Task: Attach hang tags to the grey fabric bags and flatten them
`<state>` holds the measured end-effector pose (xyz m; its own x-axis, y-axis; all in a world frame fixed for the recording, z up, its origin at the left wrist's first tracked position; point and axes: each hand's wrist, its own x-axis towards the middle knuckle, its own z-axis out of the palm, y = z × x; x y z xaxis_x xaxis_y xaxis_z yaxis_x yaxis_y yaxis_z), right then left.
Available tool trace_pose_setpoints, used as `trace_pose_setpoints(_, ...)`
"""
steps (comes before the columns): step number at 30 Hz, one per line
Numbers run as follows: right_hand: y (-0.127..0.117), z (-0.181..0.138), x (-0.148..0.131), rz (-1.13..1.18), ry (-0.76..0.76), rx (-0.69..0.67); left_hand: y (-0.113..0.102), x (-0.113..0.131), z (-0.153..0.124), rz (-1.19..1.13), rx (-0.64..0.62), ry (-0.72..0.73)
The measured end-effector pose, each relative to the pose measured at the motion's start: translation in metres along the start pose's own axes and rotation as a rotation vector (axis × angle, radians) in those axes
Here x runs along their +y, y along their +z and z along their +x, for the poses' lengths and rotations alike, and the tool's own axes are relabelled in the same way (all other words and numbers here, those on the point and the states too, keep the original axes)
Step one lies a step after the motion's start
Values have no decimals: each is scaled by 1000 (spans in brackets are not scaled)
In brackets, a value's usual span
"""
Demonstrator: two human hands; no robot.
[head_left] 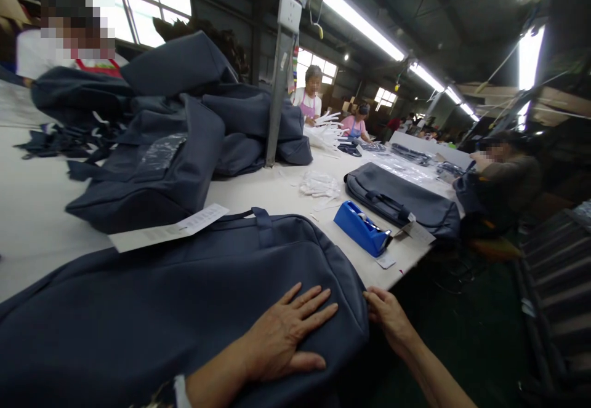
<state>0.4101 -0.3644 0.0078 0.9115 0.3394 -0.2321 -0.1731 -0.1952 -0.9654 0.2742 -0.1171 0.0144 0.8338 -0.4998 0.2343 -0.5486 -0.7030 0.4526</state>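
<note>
A large dark navy fabric bag lies flat on the white table right in front of me. My left hand rests flat on top of it near its right end, fingers stretched out and spread. My right hand is at the bag's right edge by the table's side, its fingers curled against the fabric there. A white paper tag lies on the bag's far edge beside its handle.
A pile of navy bags is heaped behind. A blue tape dispenser and another flat bag lie to the right. A grey post rises from the table. Several people work along the table.
</note>
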Motion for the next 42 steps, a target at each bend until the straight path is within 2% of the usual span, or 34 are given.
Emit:
trace_pose_setpoints(5,3,-12,-2,72,-12,-16,3,-1,0,10,-7,3)
trace_pose_setpoints(10,21,-27,-7,278,-17,-217,5,-2,2,7,-23,-32)
trace_pose_setpoints(14,34,-25,-1,313,-135,-127,6,-5,3,7,-43,-56)
trace_pose_setpoints(18,38,-7,6,98,-302,-1,6,-11,4,34,-25,-102)
trace_pose_setpoints(22,38,25,5,-50,-407,103,7,-19,5,100,-13,-192)
trace_pose_setpoints(25,33,49,-12,-162,-491,189,8,-25,4,158,22,-294)
trace_pose_setpoints(28,27,54,-46,-312,-617,241,9,-27,3,201,39,-342)
trace_pose_setpoints(31,42,37,-80,-512,-798,176,13,-27,3,246,37,-336)
trace_pose_setpoints(34,76,19,-89,-736,-948,-37,16,-27,3,285,35,-329)
trace_pose_setpoints(36,94,15,-77,-870,-971,-152,18,-27,2,304,33,-329)
trace_pose_setpoints(38,99,15,-55,-977,-943,-198,19,-26,1,315,21,-317)
trace_pose_setpoints(42,85,13,-16,-1107,-891,-185,19,-20,-1,309,-12,-287)
